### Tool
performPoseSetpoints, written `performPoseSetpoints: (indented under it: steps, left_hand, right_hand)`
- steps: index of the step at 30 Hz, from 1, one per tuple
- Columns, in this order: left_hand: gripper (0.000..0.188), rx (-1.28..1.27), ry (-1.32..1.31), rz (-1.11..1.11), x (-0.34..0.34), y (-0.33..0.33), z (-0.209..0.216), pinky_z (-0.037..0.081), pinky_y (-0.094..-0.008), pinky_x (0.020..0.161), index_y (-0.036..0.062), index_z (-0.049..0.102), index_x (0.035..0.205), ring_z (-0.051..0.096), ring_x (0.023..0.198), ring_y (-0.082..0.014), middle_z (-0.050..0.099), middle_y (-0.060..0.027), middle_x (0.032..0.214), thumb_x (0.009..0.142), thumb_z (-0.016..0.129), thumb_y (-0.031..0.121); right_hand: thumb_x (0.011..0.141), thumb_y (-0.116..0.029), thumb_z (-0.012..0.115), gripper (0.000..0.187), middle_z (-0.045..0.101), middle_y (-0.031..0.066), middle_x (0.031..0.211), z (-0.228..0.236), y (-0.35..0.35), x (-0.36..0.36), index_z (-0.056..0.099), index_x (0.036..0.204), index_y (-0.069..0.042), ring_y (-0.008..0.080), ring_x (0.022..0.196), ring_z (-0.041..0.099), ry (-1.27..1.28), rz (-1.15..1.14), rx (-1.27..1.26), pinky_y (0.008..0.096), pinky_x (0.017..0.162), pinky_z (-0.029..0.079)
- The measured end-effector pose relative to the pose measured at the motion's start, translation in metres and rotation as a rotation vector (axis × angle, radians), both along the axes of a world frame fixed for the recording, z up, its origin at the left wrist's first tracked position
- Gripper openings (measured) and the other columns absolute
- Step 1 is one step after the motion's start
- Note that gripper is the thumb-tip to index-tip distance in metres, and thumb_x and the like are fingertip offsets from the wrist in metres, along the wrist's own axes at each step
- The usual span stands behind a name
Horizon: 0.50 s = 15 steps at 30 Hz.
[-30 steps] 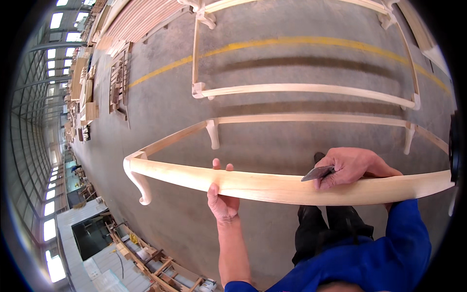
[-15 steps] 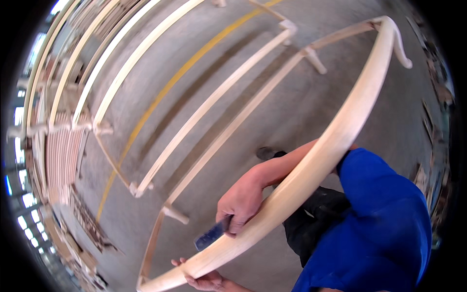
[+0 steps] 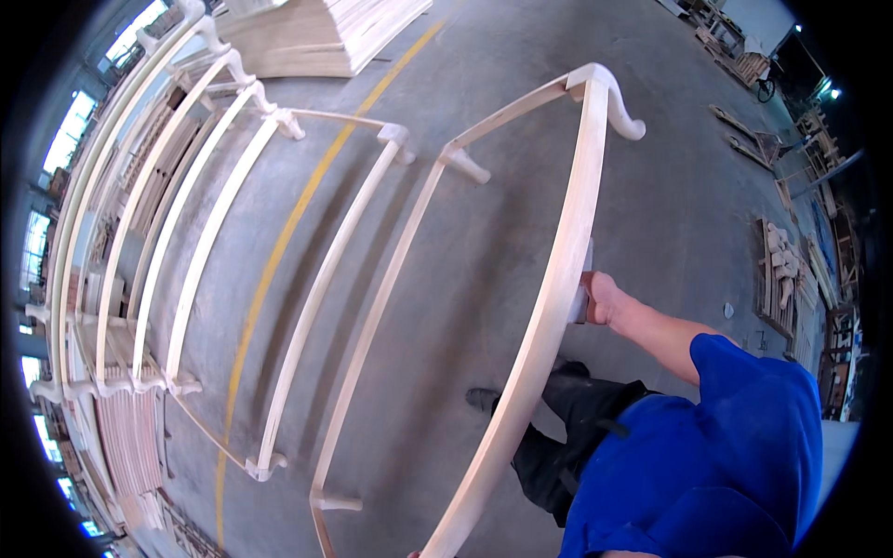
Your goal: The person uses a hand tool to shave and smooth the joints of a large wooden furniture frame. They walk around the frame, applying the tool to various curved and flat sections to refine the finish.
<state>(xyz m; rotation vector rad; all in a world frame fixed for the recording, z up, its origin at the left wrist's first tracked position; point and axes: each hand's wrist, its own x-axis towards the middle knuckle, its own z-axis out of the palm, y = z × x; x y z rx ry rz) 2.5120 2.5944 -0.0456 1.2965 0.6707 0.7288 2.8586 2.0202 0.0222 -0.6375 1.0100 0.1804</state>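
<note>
While R hand (image 3: 603, 298) is gripping flat gray pc (image 3: 579, 307) at outer side of curved rail (image 3: 562, 256), rail is passing just beyond R fingertips; L hand (image 3: 415, 555) is barely showing, grip can't tell. Frame (image 3: 383, 288) is already standing on legs (image 3: 620, 113); rail work apparently progressing, amt left unclear.

Near frame (image 3: 570, 232): before the wearer (image 3: 688, 465), left of the right hand (image 3: 603, 299)
Second frame (image 3: 313, 302): left of that, straddling the floor line (image 3: 268, 279)
Other frames (image 3: 142, 344): farther left on my feed
Timber stack (image 3: 307, 39): ahead, left of the line
Blocks (image 3: 784, 260): far right
</note>
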Motion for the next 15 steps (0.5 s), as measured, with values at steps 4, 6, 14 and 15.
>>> performPoseSetpoints:
  steps: [4,6,14,15]
  left_hand:
    - [0.048,-0.234,0.268,0.15,-0.045,-0.071,-0.01,0.049,-0.0389,0.081,0.0025,0.053,0.116,0.056,0.095,-0.0233,0.057,-0.0135,0.103,0.078,0.075,0.021]
    - [0.042,-0.265,0.373,0.13,-0.074,-0.111,-0.016,0.048,-0.0364,0.08,0.0016,0.054,0.114,0.055,0.091,-0.0218,0.057,-0.0113,0.098,0.078,0.073,0.012]
    - [0.053,-0.893,0.641,0.311,-0.14,-0.238,-0.08,0.047,-0.0555,0.093,0.0077,0.047,0.128,0.056,0.109,-0.034,0.055,-0.013,0.121,0.088,0.062,0.04]
    - [0.049,-0.97,0.728,0.347,-0.154,-0.238,-0.1,0.048,-0.0559,0.091,0.007,0.047,0.124,0.056,0.106,-0.035,0.055,-0.0142,0.119,0.089,0.061,0.039]
  right_hand:
    - [0.098,-0.012,0.036,0.033,0.063,0.0188,0.115,-0.019,-0.065,-0.056,0.055,0.122,0.002,0.0346,0.105,0.063,0.018,-0.154,-0.037,0.0545,0.092,0.052]
    - [0.098,-0.011,0.037,0.032,0.062,0.0195,0.115,-0.034,-0.083,-0.091,0.055,0.121,0.003,0.0352,0.105,0.063,0.042,-0.212,-0.025,0.0545,0.092,0.052]
    - [0.104,-0.032,0.04,0.038,0.059,0.0128,0.119,-0.116,-0.153,-0.22,0.05,0.128,-0.004,0.0327,0.109,0.06,0.323,-0.301,-0.187,0.0542,0.093,0.051]
    - [0.103,-0.036,0.043,0.039,0.061,0.0141,0.112,-0.141,-0.159,-0.235,0.052,0.124,-0.004,0.0331,0.102,0.062,0.332,-0.305,-0.222,0.0536,0.088,0.053]
